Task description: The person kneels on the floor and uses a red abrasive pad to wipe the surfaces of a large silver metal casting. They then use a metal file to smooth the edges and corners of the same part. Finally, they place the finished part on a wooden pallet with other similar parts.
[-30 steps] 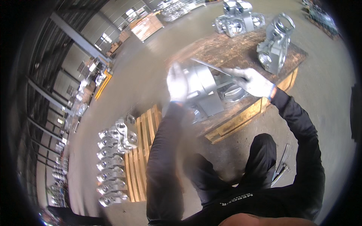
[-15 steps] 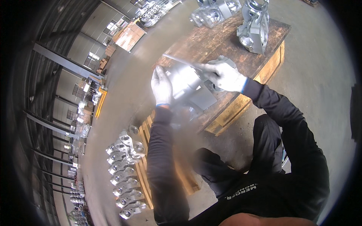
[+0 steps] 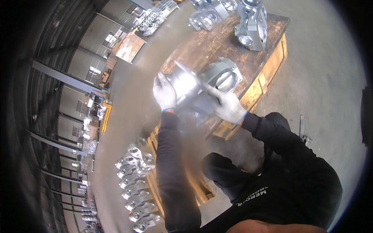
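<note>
A silvery metal casting (image 3: 185, 86) with a bright rounded face lies on the near left side of the worn wooden table. My left hand (image 3: 164, 92), in a white glove, curls its fingers over the casting's left edge. In my right hand (image 3: 228, 107), gloved too, is a long, thin grey file (image 3: 189, 71), its shaft slanting up and left across the casting. Motion smears the file and the right fingers. Just beyond the right hand sits a part of cast metal with a large round opening (image 3: 226, 80).
More castings stand on the table's far end (image 3: 252, 29). Several shiny metal parts (image 3: 134, 186) are lined up at lower left beside a wooden pallet (image 3: 155, 143). A tool-like metal piece (image 3: 305, 134) lies on the floor at right. Boxes (image 3: 130, 46) are stacked farther off.
My right hand has come down and nearer with the file, which now slants more steeply. The part with the round opening shows more fully. My left hand keeps to the casting's edge; the whole view has shifted slightly.
</note>
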`<act>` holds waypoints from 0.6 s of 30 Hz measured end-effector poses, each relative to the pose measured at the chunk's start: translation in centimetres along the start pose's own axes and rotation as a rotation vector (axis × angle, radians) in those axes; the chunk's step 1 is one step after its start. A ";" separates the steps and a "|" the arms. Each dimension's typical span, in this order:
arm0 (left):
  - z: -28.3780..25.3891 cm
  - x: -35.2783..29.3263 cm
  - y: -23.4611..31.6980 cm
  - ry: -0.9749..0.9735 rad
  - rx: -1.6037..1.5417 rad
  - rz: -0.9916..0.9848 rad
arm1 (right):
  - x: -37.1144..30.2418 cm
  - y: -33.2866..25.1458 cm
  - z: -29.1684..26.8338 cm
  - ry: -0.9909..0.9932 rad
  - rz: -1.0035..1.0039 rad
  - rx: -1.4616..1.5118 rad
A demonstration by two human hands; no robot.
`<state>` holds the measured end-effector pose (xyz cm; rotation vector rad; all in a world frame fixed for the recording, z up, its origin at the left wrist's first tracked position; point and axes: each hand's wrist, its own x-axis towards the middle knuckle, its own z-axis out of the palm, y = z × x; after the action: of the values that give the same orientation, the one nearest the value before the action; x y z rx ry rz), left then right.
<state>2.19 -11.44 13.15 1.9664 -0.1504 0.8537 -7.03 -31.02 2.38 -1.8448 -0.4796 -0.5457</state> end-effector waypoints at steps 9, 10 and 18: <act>-1.3 -1.3 2.0 -0.191 0.867 0.863 | -0.7 -4.2 3.5 0.335 0.085 0.439; -1.2 -1.4 2.1 -0.194 0.866 0.847 | -0.8 -4.2 3.5 0.262 0.138 0.543; 0.4 -1.0 3.1 -0.238 1.013 0.986 | -2.1 -2.3 6.7 0.433 0.179 0.452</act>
<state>0.30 -13.61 14.64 2.9827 -1.0664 1.4934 -9.07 -24.13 0.94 -1.2760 -0.1268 -0.6345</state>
